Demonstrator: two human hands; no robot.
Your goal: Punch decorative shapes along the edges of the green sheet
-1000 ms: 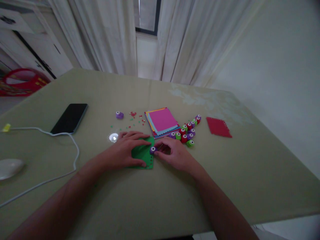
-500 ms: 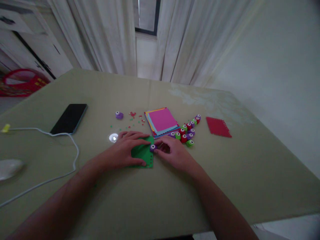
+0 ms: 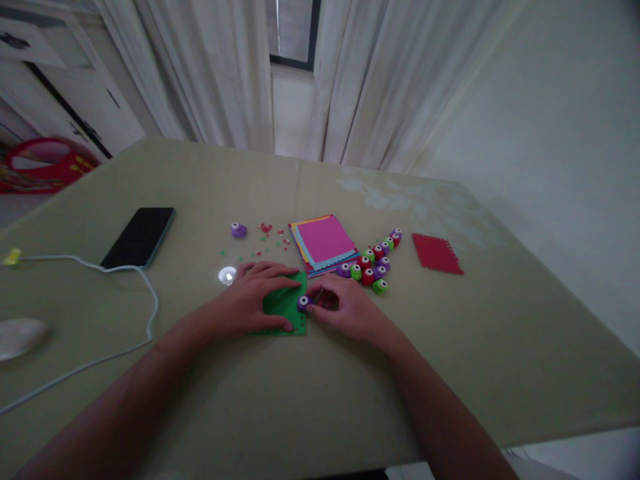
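A green sheet of paper [image 3: 283,303] lies on the table with a row of small holes near its right edge. My left hand [image 3: 250,297] rests flat on it, thumb and fingers spread, covering its left part. At the right edge of the sheet sits a small purple hole punch [image 3: 304,303] with a white eye on top. My right hand [image 3: 340,303] pinches this punch between thumb and fingers. Behind that hand stand several more punches [image 3: 368,276] in purple, green and red, bunched together. Whether the punch is pressed down, I cannot tell.
A stack of coloured paper [image 3: 327,241] lies beyond my hands, a red sheet [image 3: 437,253] to the right. Another purple punch [image 3: 239,230] stands near scattered paper bits [image 3: 265,229]. On the left are a phone [image 3: 140,237], a white cable [image 3: 155,307] and a white mouse [image 3: 21,337].
The purple punch and my right hand first shifted slightly away along the sheet's right edge, then came back nearer and a little left. My left hand has stayed in place.
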